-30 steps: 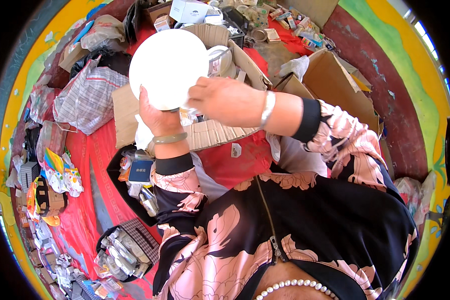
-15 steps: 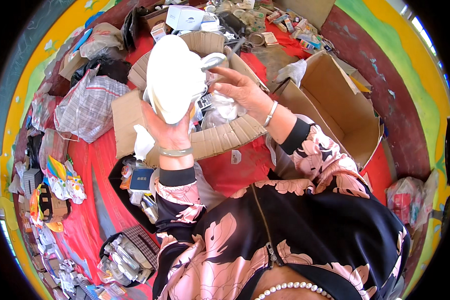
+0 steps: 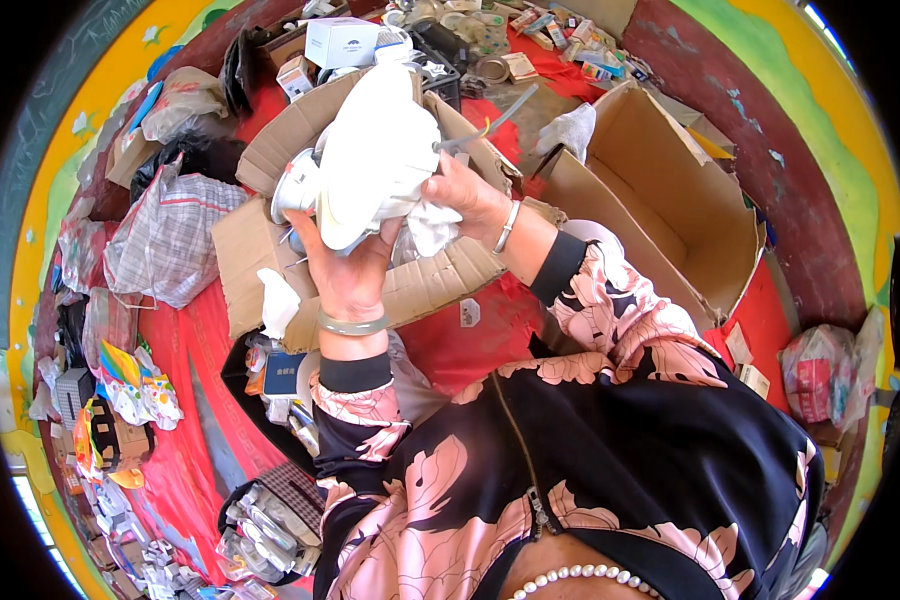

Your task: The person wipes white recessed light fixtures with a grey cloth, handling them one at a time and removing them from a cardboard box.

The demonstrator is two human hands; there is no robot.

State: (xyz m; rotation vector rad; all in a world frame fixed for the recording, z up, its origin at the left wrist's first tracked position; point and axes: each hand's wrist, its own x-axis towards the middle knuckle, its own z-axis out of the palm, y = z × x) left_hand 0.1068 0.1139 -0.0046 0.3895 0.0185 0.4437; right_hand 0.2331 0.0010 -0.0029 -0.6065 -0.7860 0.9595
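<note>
While a white fitting (image 3: 378,150) is hovering over the mouth of the box (image 3: 430,283), we are clasping its lower edge in our left hand (image 3: 345,268), thumb and fingers spreading apart around it. Our right hand (image 3: 470,200) is meeting the fitting on the side facing the box's right wall, where a grey cord (image 3: 510,111) is jutting out; whether those fingertips are pinching, we cannot tell. We are apparently inspecting the fitting, and the next move is likely calling for a steady left hold and a surer right grip near the cord.

1 head-worn fisheye view, facing down, hands (image 3: 352,275) at close range.
</note>
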